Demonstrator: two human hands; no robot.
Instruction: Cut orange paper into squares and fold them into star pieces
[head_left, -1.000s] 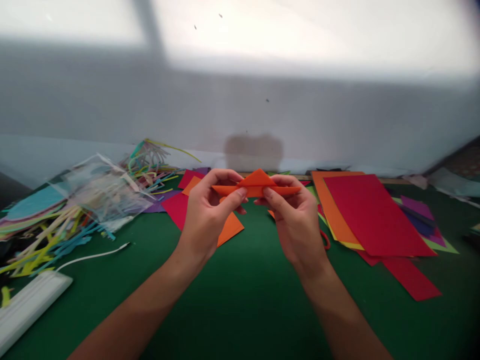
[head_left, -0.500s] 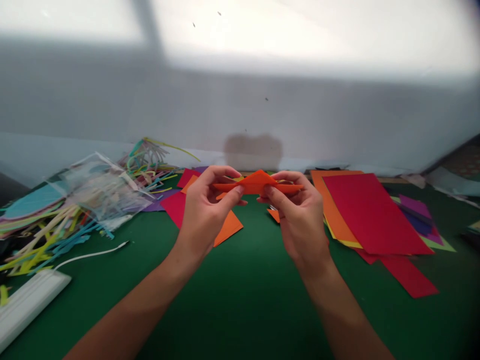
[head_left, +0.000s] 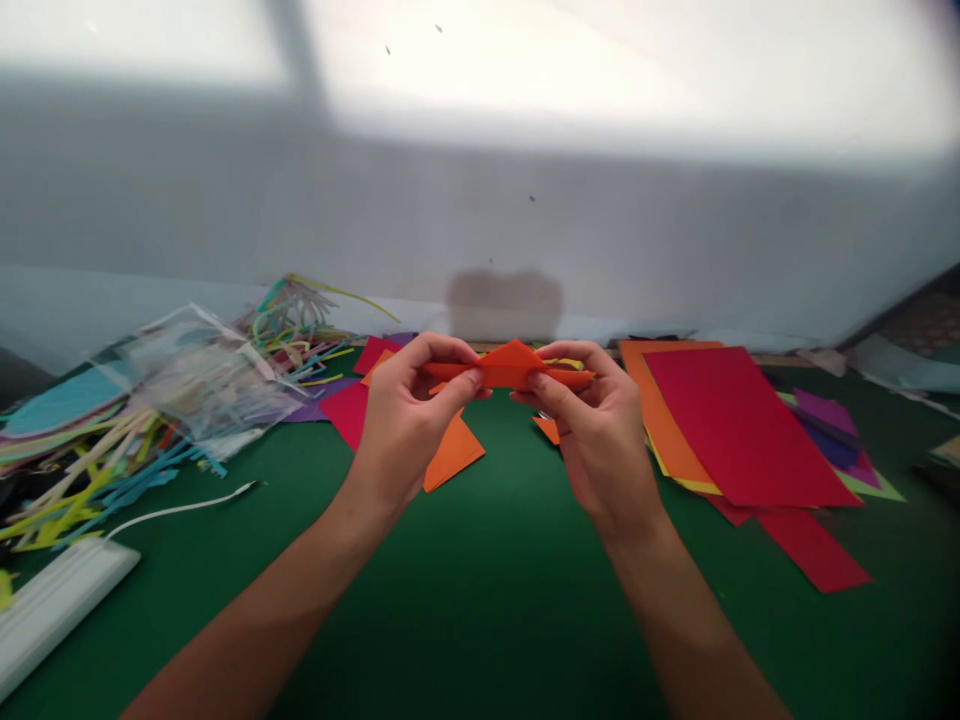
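Note:
Held up above the table is a piece of folded orange paper (head_left: 511,374), with a peaked point in its middle and a narrow flap out to each side. My left hand (head_left: 411,415) pinches it left of the peak, thumb in front and fingers behind. On the other side my right hand (head_left: 596,425) grips it the same way, thumb pressed on the front fold. Both hands are closed on the paper, and their fingers hide part of its flaps. Beneath and behind my left hand lies an orange sheet (head_left: 454,455) on the green tabletop.
Red card (head_left: 742,425) overlaps orange sheets (head_left: 670,420) at the right. Several paper strips (head_left: 142,450) and a clear plastic bag (head_left: 206,375) heap up at the left. A white power strip (head_left: 71,605) with a cable (head_left: 180,510) lies nearer. A pale wall (head_left: 375,220) rises behind.
Both hands keep their pinch on the folded orange paper. The peak has shifted slightly left, and my right hand has come a little to the left.

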